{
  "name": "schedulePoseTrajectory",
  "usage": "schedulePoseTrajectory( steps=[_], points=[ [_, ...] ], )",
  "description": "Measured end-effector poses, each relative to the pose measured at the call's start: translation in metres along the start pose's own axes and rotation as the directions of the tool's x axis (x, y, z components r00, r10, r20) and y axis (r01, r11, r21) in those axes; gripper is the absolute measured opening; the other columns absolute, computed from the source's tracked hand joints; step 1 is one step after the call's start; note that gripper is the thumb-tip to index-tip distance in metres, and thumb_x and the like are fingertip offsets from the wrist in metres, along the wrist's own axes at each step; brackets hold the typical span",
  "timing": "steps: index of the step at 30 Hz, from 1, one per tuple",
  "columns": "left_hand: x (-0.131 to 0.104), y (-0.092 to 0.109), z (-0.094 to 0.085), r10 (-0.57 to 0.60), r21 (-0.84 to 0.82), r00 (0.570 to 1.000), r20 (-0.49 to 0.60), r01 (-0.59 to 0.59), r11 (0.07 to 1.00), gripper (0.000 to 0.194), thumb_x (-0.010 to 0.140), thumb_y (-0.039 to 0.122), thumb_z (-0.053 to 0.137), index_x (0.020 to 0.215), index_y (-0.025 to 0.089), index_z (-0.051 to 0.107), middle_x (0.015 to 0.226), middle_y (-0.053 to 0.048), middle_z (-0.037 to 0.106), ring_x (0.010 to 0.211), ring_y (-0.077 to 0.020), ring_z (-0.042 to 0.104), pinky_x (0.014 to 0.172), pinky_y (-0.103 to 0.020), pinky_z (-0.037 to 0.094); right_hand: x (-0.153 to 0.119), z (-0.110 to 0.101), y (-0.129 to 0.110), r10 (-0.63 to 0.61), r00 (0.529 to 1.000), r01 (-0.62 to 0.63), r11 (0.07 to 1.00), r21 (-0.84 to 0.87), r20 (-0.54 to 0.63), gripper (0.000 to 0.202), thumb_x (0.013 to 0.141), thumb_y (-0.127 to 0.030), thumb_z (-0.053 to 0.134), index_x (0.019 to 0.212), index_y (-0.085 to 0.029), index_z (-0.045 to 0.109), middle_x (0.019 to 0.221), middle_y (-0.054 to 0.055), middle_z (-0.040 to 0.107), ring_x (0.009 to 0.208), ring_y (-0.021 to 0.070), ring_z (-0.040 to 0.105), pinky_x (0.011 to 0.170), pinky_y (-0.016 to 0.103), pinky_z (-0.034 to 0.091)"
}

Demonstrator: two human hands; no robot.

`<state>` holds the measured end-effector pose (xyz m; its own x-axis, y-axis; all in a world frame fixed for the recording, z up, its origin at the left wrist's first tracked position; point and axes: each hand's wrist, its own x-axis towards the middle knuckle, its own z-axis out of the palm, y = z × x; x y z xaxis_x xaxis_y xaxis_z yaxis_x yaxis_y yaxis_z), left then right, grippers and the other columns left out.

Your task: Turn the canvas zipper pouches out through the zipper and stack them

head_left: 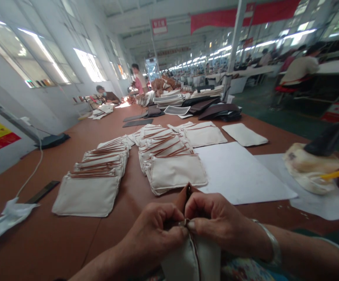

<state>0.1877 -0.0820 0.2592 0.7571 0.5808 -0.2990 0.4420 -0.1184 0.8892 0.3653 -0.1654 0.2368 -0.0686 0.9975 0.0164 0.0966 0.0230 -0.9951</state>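
Close to my body, a cream fabric pouch (178,259) with brown edging is pinched between both hands at its seam. My left hand (157,230) grips it from the left, thumb and forefinger pressed together. From the right, my right hand (216,222) pinches the same spot, its thumb nearly touching the left one. A brown folded tip (182,197) sticks up beyond my fingers. Just past my hands lies a stack of cream pouches (178,171) with brown edges. Another overlapping row of cream pouches (87,195) lies to the left.
White paper (242,175) covers the table's right part. A glue-stained container (312,168) with a black object and a yellow handle stands far right. A dark flat bar (43,191) and white tissue (8,218) lie left. Dark pieces (220,111) are piled farther back; people sit beyond.
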Motion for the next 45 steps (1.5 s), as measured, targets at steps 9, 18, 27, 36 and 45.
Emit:
schedulePoseTrajectory(
  steps=[9, 18, 27, 36, 45],
  points=[
    [0.002, -0.015, 0.004, -0.022, -0.114, 1.0, 0.018, 0.024, 0.993, 0.015, 0.069, 0.027, 0.06, 0.07, 0.012, 0.061, 0.058, 0.002, 0.049, 0.053, -0.0089, 0.036, 0.049, -0.021, 0.026, -0.006, -0.007, 0.006, -0.557, 0.811, 0.581, 0.729, -0.363, 0.179, 0.013, 0.086, -0.008, 0.051, 0.089, -0.015, 0.062, 0.08, 0.003, 0.058, 0.07, 0.0112, 0.051, 0.062, 0.02, 0.04],
    [0.002, -0.008, 0.012, -0.16, -0.44, 0.985, 0.061, 0.171, 0.882, 0.024, 0.067, 0.035, 0.071, 0.066, 0.013, 0.061, 0.053, 0.002, 0.052, 0.047, -0.0081, 0.04, 0.046, -0.019, 0.03, -0.013, -0.012, 0.03, -0.569, 0.763, 0.562, 0.349, -0.75, 0.307, 0.014, 0.093, -0.023, 0.051, 0.094, -0.021, 0.065, 0.067, 0.002, 0.051, 0.057, 0.0155, 0.04, 0.052, 0.031, 0.027],
    [-0.004, -0.004, 0.009, -0.011, -0.015, 0.999, -0.05, 0.01, 1.0, 0.017, 0.072, 0.028, 0.061, 0.064, 0.013, 0.058, 0.054, 0.004, 0.045, 0.05, -0.008, 0.033, 0.045, -0.02, 0.024, -0.019, -0.022, 0.009, -0.318, 0.942, 0.333, 0.927, -0.175, 0.104, 0.026, 0.105, -0.03, 0.035, 0.112, -0.015, 0.055, 0.088, 0.005, 0.058, 0.072, 0.0124, 0.051, 0.062, 0.021, 0.042],
    [-0.009, 0.013, 0.012, 0.119, 0.096, 0.989, -0.083, -0.111, 0.989, 0.016, 0.071, 0.027, 0.058, 0.061, 0.014, 0.056, 0.056, 0.003, 0.043, 0.051, -0.0086, 0.035, 0.045, -0.02, 0.025, -0.001, -0.026, -0.014, -0.138, 0.907, 0.254, 0.932, -0.257, 0.397, 0.027, 0.096, -0.028, 0.051, 0.073, -0.014, 0.053, 0.074, 0.0, 0.053, 0.066, 0.0093, 0.046, 0.058, 0.018, 0.036],
    [-0.012, 0.003, -0.014, 0.092, -0.153, 0.966, 0.243, -0.056, 0.987, 0.03, 0.073, 0.035, 0.067, 0.091, 0.011, 0.067, 0.072, 0.0, 0.055, 0.063, -0.0116, 0.043, 0.055, -0.02, 0.034, -0.007, -0.018, -0.01, -0.424, 0.854, 0.512, 0.789, -0.34, 0.301, 0.018, 0.09, -0.018, 0.046, 0.073, -0.017, 0.05, 0.07, 0.002, 0.053, 0.061, 0.0101, 0.045, 0.056, 0.02, 0.036]
  ],
)
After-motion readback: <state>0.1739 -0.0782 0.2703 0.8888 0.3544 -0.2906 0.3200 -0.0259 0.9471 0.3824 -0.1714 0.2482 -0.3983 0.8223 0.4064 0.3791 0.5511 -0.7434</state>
